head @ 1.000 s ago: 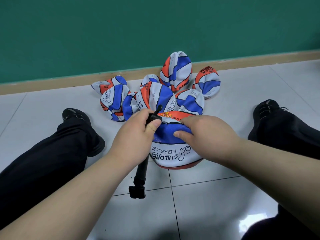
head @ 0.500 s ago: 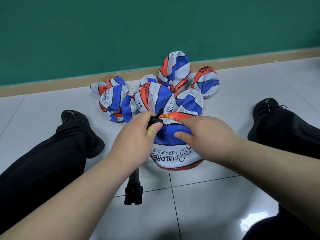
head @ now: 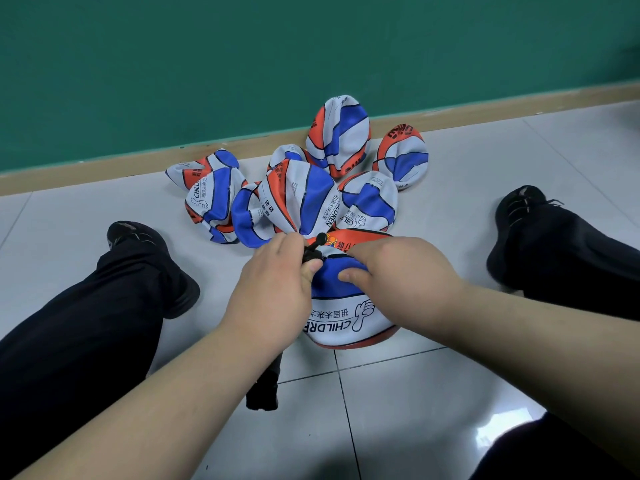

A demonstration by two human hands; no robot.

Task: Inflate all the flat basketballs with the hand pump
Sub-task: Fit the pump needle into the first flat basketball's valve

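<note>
Pump (head: 262,393) mostly hidden under left hand (head: 273,289), perhaps gripped.

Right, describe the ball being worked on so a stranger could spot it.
On the tiled floor, nearest the person, before the heap of flat balls. It is the basketball under both hands, reading CHILDREN, the hand pump at its top.

Pretty boxed in here. Both legs, the left one (head: 79,327) and the right one (head: 568,251), wall off the sides, and a heap of flat balls (head: 298,192) blocks the far side right up to the baseboard (head: 104,168). The near ball (head: 346,317) sits dead center under both hands. Open tile floor (head: 398,410) is near and right of the pump (head: 265,389), plus the far-right corner past the shoe.
</note>
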